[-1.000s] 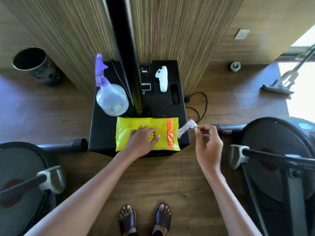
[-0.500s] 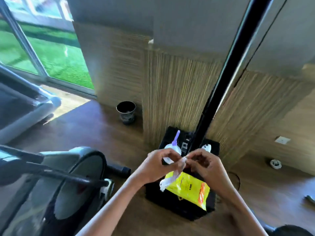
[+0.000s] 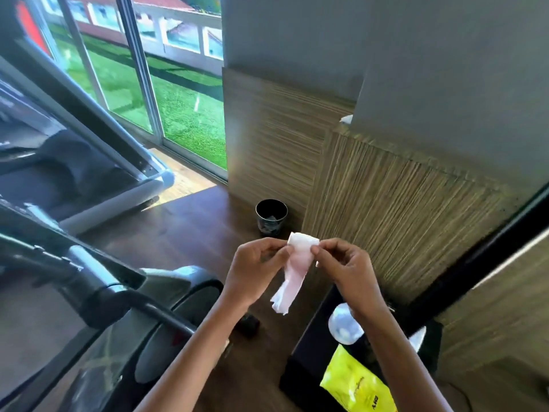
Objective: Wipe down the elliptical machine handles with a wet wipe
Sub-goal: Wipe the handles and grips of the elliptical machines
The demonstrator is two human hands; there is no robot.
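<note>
Both arms reach forward and up from the bottom of the view, bent a little, and the two hands meet in the middle. The left hand (image 3: 252, 270) is turned with its back to the camera and its fingers curled in. It pinches the top left corner of the wet wipe (image 3: 292, 270) between thumb and fingertips. The right hand (image 3: 341, 270) does the same on the other side, with its fingers curled and its thumb and fingertips pinching the top right corner. The two hands are close together, with only the wipe's top edge between them.

The wet wipe is white and still partly folded. Its top edge is pulled flat between the hands, and the rest hangs down in a narrow, crumpled strip that leans to the left. It hangs in the air and touches nothing else.

Below the right arm, a yellow wipe pack (image 3: 358, 385) lies on a black base (image 3: 309, 346). A clear spray bottle (image 3: 344, 325) stands on the base too, partly hidden by the right wrist. A black pole (image 3: 481, 248) rises from the base toward the upper right.

On the left is the elliptical machine (image 3: 166, 322), with a dark handle bar (image 3: 98, 289) running across it. It is well apart from the wipe. A small black bin (image 3: 271, 217) stands on the wooden floor (image 3: 190, 230) by the striped wall panel (image 3: 401, 215), past the hands.
</note>
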